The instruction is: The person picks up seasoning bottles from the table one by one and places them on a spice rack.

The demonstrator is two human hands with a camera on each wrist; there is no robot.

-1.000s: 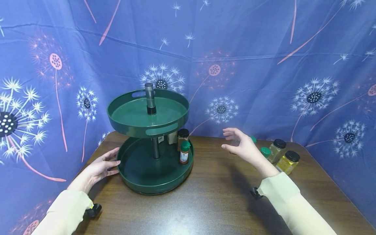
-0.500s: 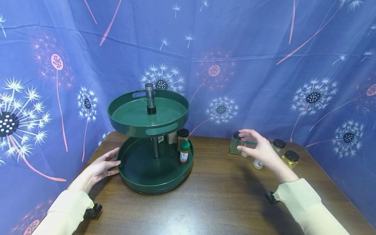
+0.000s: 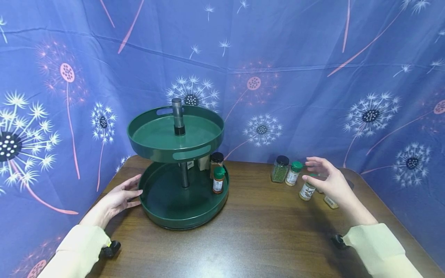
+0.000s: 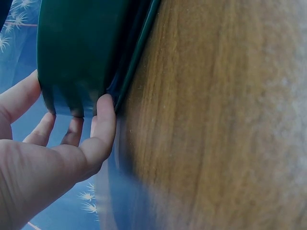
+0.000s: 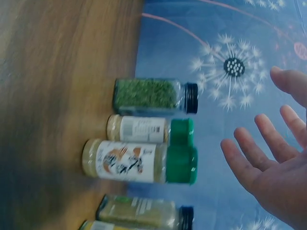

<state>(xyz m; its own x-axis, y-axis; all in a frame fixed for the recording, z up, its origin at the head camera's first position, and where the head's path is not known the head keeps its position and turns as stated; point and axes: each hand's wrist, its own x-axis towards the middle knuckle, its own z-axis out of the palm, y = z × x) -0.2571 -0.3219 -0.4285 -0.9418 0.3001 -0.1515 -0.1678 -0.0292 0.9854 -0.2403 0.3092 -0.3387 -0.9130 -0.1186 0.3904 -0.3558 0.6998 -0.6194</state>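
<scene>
My left hand (image 3: 119, 196) rests its fingertips on the outer wall of the lower tier of a dark green two-tier turntable (image 3: 180, 222). In the left wrist view, spread fingers (image 4: 45, 129) meet the curved green wall. My right hand (image 3: 330, 183), fingers loosely bent and holding nothing, hovers over the spice jars on the right. Below it stands a green-capped spice jar (image 3: 306, 191) with a picture label; another green-capped jar (image 3: 292, 175) and a black-lidded jar of green herbs (image 3: 279, 171) stand left of it. A black-lidded jar (image 5: 139, 212) is partly hidden behind the hand in the head view.
On the lower tier stand a green-capped jar of red spice (image 3: 218, 184) and a black-lidded jar (image 3: 216, 159) behind it. The upper tier (image 3: 153, 135) overhangs them around a metal post (image 3: 177, 112). A blue dandelion-print cloth (image 3: 295, 96) hangs behind the wooden table (image 3: 250, 231).
My right hand has moved right across the jars, uncovering the herb jar and the green-capped jars while covering the black-lidded ones. The left hand and turntable have stayed still.
</scene>
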